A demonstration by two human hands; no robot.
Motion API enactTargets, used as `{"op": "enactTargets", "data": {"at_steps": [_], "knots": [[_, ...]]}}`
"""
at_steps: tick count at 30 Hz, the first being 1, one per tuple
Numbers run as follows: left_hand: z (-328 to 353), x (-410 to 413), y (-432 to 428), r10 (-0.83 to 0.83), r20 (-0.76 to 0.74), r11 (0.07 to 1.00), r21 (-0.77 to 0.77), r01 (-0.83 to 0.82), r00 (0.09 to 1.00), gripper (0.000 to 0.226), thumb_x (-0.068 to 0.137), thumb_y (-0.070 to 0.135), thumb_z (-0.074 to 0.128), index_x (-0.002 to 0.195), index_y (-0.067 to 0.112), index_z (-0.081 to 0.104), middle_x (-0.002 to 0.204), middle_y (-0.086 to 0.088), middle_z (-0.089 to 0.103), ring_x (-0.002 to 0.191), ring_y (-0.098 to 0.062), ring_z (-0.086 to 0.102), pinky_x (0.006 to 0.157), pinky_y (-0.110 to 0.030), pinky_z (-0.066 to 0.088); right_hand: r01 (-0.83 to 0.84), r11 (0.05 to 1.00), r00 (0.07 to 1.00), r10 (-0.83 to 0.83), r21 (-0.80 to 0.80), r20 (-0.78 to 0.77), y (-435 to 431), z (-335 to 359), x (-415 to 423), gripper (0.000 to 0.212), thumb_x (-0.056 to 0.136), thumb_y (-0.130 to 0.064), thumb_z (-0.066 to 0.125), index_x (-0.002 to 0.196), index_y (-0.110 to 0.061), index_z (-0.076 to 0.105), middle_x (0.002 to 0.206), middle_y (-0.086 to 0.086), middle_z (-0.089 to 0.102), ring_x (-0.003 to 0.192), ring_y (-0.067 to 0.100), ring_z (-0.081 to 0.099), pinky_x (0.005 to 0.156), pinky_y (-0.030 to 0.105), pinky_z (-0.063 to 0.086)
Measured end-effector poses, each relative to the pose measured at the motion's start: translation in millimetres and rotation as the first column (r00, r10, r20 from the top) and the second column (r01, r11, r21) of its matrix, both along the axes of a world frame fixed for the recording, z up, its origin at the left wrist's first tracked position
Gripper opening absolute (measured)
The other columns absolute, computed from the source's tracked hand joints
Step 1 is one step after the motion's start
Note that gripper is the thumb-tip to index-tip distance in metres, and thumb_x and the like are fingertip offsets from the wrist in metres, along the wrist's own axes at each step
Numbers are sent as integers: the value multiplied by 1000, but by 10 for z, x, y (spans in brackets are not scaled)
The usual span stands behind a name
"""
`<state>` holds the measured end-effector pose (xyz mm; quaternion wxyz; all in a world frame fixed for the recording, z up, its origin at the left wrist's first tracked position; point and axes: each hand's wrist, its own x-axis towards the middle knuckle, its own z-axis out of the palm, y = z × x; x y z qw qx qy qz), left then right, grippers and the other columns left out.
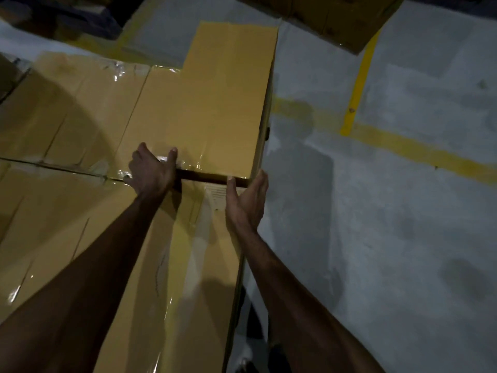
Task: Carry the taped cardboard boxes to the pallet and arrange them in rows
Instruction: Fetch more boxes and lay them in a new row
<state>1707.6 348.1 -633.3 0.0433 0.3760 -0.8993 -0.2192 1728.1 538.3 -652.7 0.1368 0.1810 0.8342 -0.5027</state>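
A long taped cardboard box (209,103) lies at the right end of a layer of boxes, its near end a narrow dark gap away from the box in front of me (172,278). My left hand (152,170) grips the near left corner of the long box, thumb on top and fingers curled over its edge into the gap. My right hand (246,200) lies with straight fingers against the near right corner of the same box. More taped boxes (67,109) fill the layer to the left. The pallet itself is hidden beneath them.
Grey concrete floor (390,224) with yellow painted lines (419,152) opens to the right of the stack. Other cardboard boxes (336,20) stand on the floor at the far top. Dark clutter sits at the top left.
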Motion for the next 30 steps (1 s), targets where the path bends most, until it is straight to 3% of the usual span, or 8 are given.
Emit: {"op": "enactTargets", "data": {"at_steps": [5,8,14,30], "knots": [[-280,-273,-237,68,59,988,133,-76,996,97,95,75,46,138,-12,45,136,-36,55,126,-52,53,105,-59,44,-73,997,993,73,-5,94,-25,-162,-238,91,100,-62,52,166,-20,6,170,4,23,153,28,29,117,45,34],[-356,-285,-204,126,94,966,213,-143,988,92,98,72,44,139,-10,45,141,-33,52,130,-50,51,108,-61,41,-75,997,992,73,15,101,-62,-190,-247,88,101,-60,51,166,-18,8,169,4,25,152,26,31,116,42,36],[-402,-253,-108,108,41,986,125,-112,993,69,106,51,47,133,-13,46,135,-36,51,125,-51,50,103,-55,41,-34,996,997,29,84,66,-100,-186,-246,88,99,-62,54,165,-17,17,166,3,34,148,24,39,111,36,39],[-399,-198,-129,88,27,993,77,-90,996,65,106,46,49,126,-16,50,129,-38,56,119,-52,56,96,-52,45,-35,997,997,29,75,69,-78,-213,-147,93,96,-71,48,165,-18,14,167,5,31,149,25,36,115,39,36]]}}
